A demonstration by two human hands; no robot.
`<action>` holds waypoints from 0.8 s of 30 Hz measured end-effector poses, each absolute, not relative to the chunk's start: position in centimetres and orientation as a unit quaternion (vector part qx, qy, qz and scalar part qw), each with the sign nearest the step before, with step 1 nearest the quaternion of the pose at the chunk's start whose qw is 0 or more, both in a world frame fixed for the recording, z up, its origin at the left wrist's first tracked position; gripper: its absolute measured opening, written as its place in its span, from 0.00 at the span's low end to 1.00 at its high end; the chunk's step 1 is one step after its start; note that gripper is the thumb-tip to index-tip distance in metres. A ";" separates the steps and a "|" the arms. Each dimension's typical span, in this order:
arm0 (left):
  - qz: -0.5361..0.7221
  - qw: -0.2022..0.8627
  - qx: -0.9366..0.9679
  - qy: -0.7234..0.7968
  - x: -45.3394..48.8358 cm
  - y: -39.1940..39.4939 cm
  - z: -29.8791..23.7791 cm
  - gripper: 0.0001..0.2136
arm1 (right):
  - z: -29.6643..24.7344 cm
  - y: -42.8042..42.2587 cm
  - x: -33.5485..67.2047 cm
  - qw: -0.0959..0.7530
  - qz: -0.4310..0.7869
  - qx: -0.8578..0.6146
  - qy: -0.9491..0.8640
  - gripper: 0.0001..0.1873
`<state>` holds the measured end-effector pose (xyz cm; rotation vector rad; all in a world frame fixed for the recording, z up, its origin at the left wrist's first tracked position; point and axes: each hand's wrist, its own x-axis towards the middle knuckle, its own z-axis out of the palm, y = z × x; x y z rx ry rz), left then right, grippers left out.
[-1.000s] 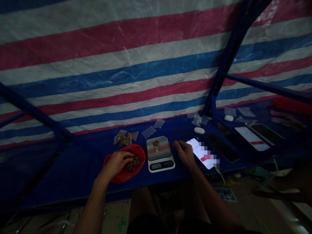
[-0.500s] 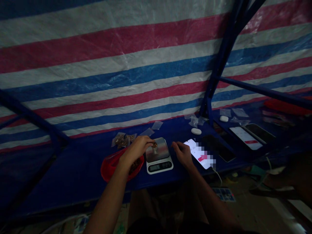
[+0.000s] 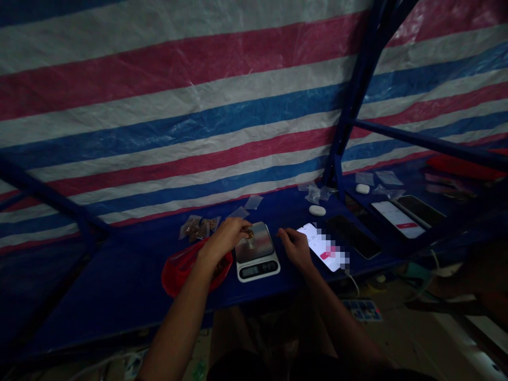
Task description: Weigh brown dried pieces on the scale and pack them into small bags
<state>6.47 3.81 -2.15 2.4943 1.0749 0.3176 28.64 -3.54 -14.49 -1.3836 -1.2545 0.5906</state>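
Left hand (image 3: 224, 238) pinching brown bits (image 3: 249, 232) over a digital scale (image 3: 260, 238), beside a red plastic bag (image 3: 177, 275); right hand (image 3: 294, 248) loosely spread, just beside a lit smartphone (image 3: 322, 246).

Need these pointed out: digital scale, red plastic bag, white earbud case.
Digital scale (image 3: 262, 241): head view, on its steel platform.
Red plastic bag (image 3: 174, 275): head view, on its left side.
White earbud case (image 3: 317, 210): head view, on its lid.
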 end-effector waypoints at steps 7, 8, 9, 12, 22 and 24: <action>0.127 0.218 0.890 0.379 6.6 3.4 -1.8 0.16 | -14.3 -3.6 28.6 0.556 0.251 -0.590 -0.528 0.25; 0.128 0.225 0.889 0.378 6.6 3.3 -1.8 0.16 | -14.3 -3.6 28.6 0.557 0.253 -0.589 -0.529 0.25; 0.128 0.232 0.888 0.376 6.6 3.2 -1.7 0.17 | -14.3 -3.6 28.5 0.558 0.255 -0.587 -0.529 0.24; 0.126 0.229 0.889 0.377 6.6 3.0 -1.9 0.16 | -14.1 -3.6 28.5 0.561 0.259 -0.586 -0.525 0.24; 0.196 0.174 0.891 0.372 4.3 3.6 -2.7 0.14 | -14.0 -3.6 28.5 0.565 0.255 -0.586 -0.522 0.24; 0.170 0.154 0.885 0.404 3.3 4.0 -3.3 0.13 | -14.2 -3.6 28.6 0.562 0.256 -0.587 -0.524 0.24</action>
